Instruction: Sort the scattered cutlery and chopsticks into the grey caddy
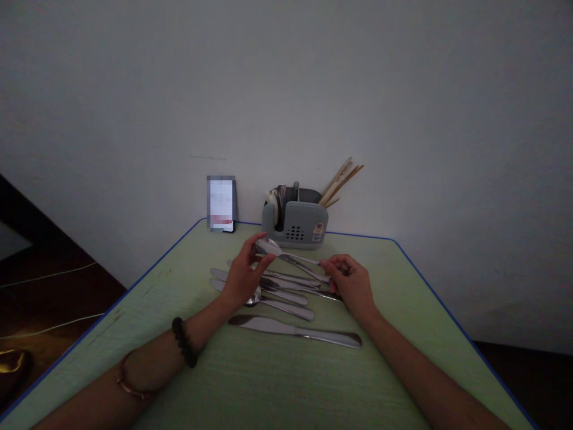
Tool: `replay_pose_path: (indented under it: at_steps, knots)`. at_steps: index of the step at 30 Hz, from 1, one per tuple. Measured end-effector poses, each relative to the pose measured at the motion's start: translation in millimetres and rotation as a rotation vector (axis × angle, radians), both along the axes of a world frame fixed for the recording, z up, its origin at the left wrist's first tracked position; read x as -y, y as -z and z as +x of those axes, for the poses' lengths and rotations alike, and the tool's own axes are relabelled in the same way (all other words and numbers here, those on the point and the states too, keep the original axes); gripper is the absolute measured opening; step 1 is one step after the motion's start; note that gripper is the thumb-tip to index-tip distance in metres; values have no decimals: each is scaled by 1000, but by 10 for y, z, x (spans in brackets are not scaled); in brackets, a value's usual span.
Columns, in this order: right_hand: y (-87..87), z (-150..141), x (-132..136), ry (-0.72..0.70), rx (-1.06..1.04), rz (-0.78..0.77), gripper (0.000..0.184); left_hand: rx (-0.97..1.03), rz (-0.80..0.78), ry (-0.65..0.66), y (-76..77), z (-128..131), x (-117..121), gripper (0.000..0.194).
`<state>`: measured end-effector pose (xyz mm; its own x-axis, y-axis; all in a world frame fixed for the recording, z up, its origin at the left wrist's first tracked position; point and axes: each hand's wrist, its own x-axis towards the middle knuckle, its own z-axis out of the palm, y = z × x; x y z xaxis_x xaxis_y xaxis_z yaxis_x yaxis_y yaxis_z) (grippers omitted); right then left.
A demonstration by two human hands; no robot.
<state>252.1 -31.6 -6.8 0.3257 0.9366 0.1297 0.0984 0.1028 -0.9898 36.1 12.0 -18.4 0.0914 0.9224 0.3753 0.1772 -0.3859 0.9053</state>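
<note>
A metal spoon (270,246) is held above the table between both hands. My left hand (247,272) has its fingers and thumb around the bowl end. My right hand (351,283) is closed in a pinch on the handle end. Just under the spoon runs a second slim metal utensil (304,267), its far end near my right fingers; whether they hold it too is unclear. Below the hands lie several metal knives and spoons in a loose pile, among them a spoon (286,306) partly hidden by my left hand. Closer to me, a single table knife (295,330) lies crosswise.
Behind the hands, a grey utensil holder (295,224) stands by the wall, containing utensils and wooden chopsticks (342,180) leaning right. A lit phone (221,204) leans against the wall at the left. The green table (286,388) has a blue edge.
</note>
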Motion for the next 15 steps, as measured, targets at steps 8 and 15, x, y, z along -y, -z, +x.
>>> replay_pose_path:
  at_steps: [8,15]
  knots:
    - [34,98,-105,-53,-469,-34,39,120,33,-17,30,13,-51,45]
    - [-393,70,2,-88,-411,104,38,47,1,33,24,63,-19,45]
